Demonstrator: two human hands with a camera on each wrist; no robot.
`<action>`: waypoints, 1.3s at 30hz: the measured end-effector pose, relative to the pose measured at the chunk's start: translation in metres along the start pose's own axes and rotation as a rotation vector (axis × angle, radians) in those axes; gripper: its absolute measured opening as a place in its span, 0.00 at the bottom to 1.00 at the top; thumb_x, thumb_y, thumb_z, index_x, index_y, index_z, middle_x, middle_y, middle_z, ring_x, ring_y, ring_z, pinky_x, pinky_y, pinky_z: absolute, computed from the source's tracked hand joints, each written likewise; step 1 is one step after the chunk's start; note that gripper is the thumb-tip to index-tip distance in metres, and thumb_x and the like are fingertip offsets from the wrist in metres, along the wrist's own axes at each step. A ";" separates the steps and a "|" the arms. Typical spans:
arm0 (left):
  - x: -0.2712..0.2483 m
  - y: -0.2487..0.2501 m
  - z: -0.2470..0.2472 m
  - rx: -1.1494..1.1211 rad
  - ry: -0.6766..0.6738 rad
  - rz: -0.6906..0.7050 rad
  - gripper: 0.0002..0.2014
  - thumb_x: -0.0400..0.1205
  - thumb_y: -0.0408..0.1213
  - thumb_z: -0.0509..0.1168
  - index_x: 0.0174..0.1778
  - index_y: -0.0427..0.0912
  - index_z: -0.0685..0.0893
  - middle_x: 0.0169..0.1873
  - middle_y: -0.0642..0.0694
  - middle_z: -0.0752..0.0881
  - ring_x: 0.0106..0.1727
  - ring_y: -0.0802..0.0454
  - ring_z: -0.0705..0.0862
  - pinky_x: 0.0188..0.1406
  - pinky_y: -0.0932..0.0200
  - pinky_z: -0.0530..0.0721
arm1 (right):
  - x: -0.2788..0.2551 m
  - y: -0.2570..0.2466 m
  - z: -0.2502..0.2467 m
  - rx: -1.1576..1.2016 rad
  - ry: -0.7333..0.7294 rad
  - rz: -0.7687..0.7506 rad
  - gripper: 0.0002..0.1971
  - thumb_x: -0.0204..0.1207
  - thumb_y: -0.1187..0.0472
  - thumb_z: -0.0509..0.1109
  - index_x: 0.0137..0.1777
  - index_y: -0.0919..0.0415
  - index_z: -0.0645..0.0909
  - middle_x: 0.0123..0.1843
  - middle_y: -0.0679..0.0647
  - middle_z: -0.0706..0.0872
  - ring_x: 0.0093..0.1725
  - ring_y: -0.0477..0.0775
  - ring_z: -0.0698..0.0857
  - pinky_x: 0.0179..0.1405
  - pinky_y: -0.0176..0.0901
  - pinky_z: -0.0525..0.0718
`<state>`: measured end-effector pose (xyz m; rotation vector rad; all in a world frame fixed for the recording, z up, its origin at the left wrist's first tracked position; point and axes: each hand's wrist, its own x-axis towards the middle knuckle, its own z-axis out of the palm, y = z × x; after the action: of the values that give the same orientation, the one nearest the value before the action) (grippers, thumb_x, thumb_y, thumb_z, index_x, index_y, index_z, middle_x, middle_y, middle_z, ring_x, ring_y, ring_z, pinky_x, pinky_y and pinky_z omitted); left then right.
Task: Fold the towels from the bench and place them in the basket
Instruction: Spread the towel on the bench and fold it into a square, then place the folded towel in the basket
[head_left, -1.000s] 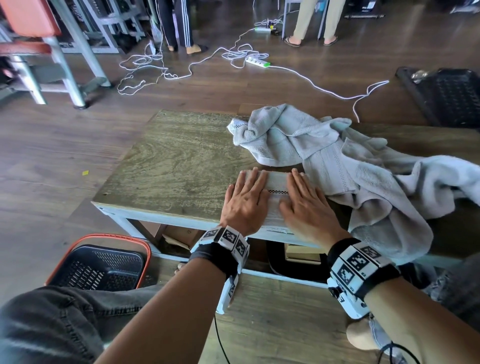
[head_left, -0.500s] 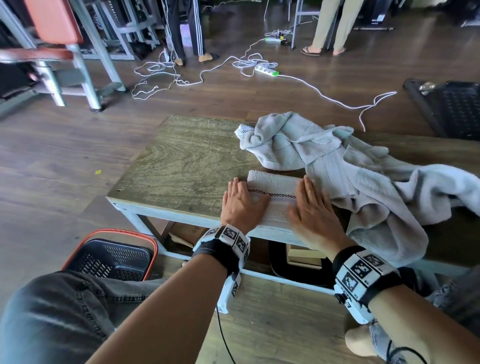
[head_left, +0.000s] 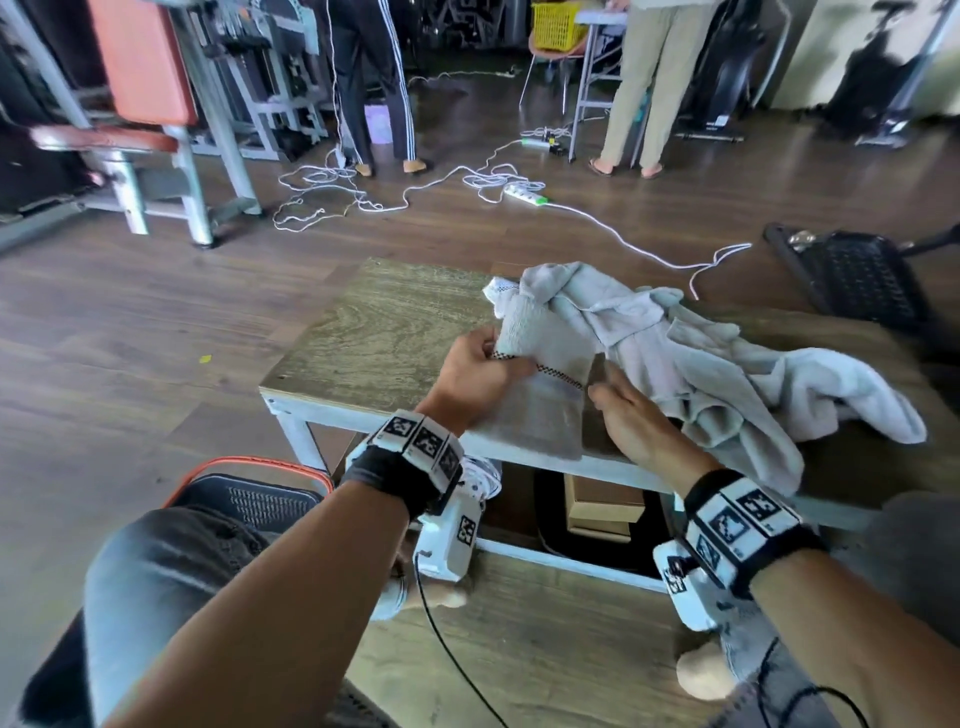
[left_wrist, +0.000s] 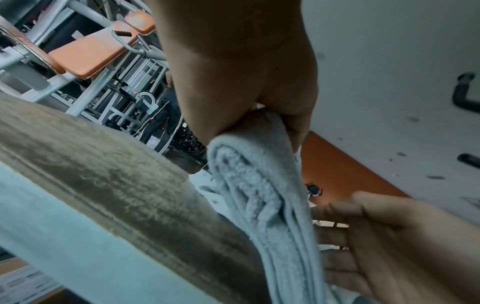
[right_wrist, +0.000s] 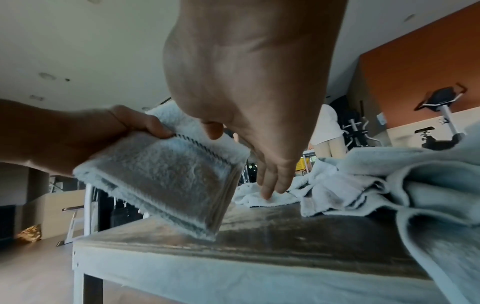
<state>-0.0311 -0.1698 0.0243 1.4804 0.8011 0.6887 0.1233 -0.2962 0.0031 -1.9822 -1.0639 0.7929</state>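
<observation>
A folded grey towel (head_left: 540, 379) with a checked stripe is tilted up off the wooden bench (head_left: 374, 338), only its near edge still on the top. My left hand (head_left: 480, 358) grips its upper left corner, thumb on the front face; in the left wrist view the folded layers (left_wrist: 259, 185) hang from that grip. My right hand (head_left: 618, 410) is at the towel's right edge with its fingers (right_wrist: 271, 185) straight and pointing down at the bench. A pile of unfolded grey towels (head_left: 701, 364) covers the bench's right half. The black basket with an orange rim (head_left: 249, 499) stands on the floor at the lower left.
White cables and a power strip (head_left: 524, 195) lie on the floor beyond the bench. Two people (head_left: 644, 93) stand farther back, with gym equipment (head_left: 156, 130) at the left. A black crate (head_left: 852, 275) lies at the right. Boxes (head_left: 602, 509) sit under the bench.
Both hands were flat on the folded towel, pressing it to the bench. Now my left hand has taken hold of it and tipped it up, and my right hand has come off its top.
</observation>
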 end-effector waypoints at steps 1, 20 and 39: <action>-0.005 0.007 -0.003 -0.023 -0.018 0.005 0.13 0.74 0.28 0.76 0.51 0.40 0.85 0.44 0.38 0.92 0.43 0.38 0.91 0.47 0.35 0.90 | 0.003 0.000 0.003 0.010 0.006 -0.039 0.30 0.78 0.39 0.54 0.82 0.37 0.62 0.78 0.38 0.73 0.78 0.45 0.71 0.80 0.54 0.66; -0.091 0.057 -0.145 0.020 0.613 0.198 0.17 0.77 0.46 0.75 0.51 0.42 0.76 0.43 0.44 0.89 0.43 0.48 0.91 0.39 0.51 0.90 | -0.025 -0.176 0.100 0.290 -0.011 -0.282 0.20 0.85 0.70 0.54 0.73 0.54 0.59 0.52 0.42 0.75 0.46 0.41 0.75 0.39 0.38 0.73; -0.229 0.035 -0.264 0.234 1.227 -0.090 0.19 0.79 0.42 0.66 0.61 0.48 0.64 0.53 0.41 0.81 0.53 0.39 0.84 0.58 0.42 0.84 | -0.051 -0.250 0.284 0.298 -0.511 -0.433 0.14 0.81 0.71 0.53 0.59 0.56 0.55 0.47 0.50 0.67 0.41 0.46 0.70 0.34 0.43 0.69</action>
<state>-0.3751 -0.2027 0.0863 1.0986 1.8991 1.4974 -0.2256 -0.1556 0.0663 -1.2598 -1.4986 1.1630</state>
